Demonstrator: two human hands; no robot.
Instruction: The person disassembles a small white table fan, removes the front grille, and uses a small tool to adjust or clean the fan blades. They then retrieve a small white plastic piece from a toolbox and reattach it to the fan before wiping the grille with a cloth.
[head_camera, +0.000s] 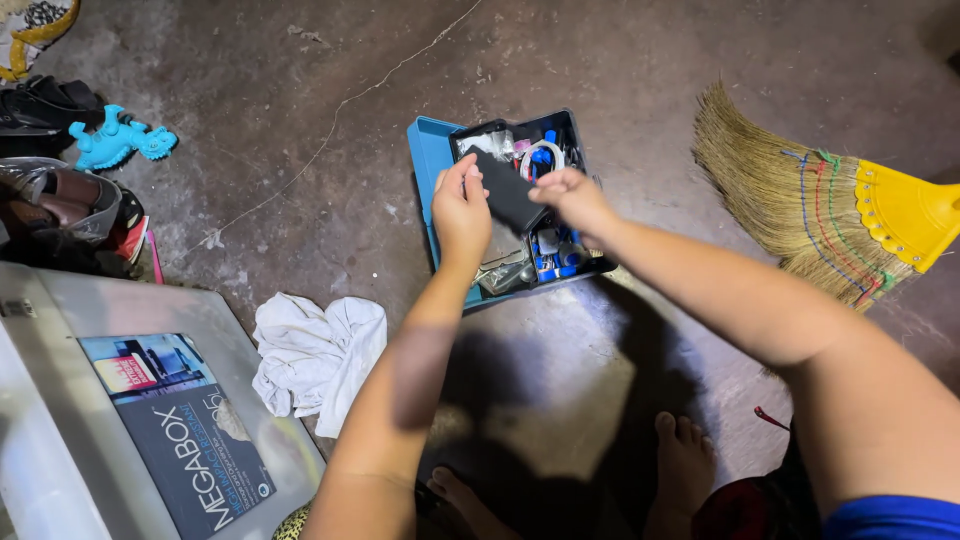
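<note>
**A:** Around the blue toolbox, where can a hand pass?

**B:** Beyond it, the concrete floor lies bare but for a thin string. Left of the toolbox a bare strip runs, then a white rag nearer the person, with a grey storage bin past that.

**A:** And to the right?

**B:** A straw broom lies there, bristles toward the toolbox, a narrow gap between.

**A:** Over the toolbox itself?

**B:** The left hand and right hand block it, holding a black pouch above the crowded compartments. On the near side, bare feet rest on the floor.

1 toolbox, 1 broom, 1 rag
</note>
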